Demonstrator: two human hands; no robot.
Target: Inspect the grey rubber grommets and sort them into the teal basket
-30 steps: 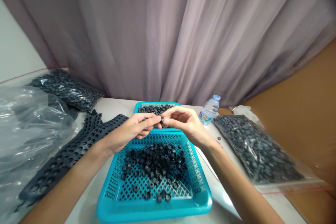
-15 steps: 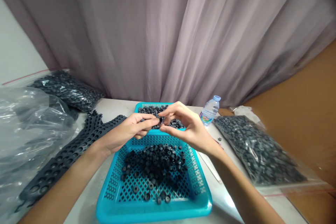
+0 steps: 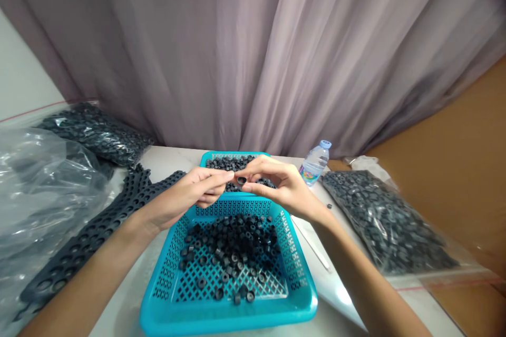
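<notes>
My left hand (image 3: 195, 192) and my right hand (image 3: 276, 184) meet above the far rim of a turquoise lattice basket (image 3: 294, 295). Both pinch one small black ring-shaped part (image 3: 241, 180) between their fingertips. The basket under them holds several loose black rings (image 3: 233, 245). Just behind my hands stands a second turquoise basket (image 3: 207, 157), filled with more black rings.
Black perforated strips (image 3: 106, 224) lie left of the basket. Clear plastic bags (image 3: 43, 189) are heaped at far left, with a bag of black rings (image 3: 98, 134) behind them. Another bag of rings (image 3: 383, 221) lies at right, a water bottle (image 3: 315, 162) beside it. A grey curtain hangs behind.
My right hand's fingers have turned and closed lower on the ring, and both hands have shifted slightly left and up in view. The ring stays pinched between them.
</notes>
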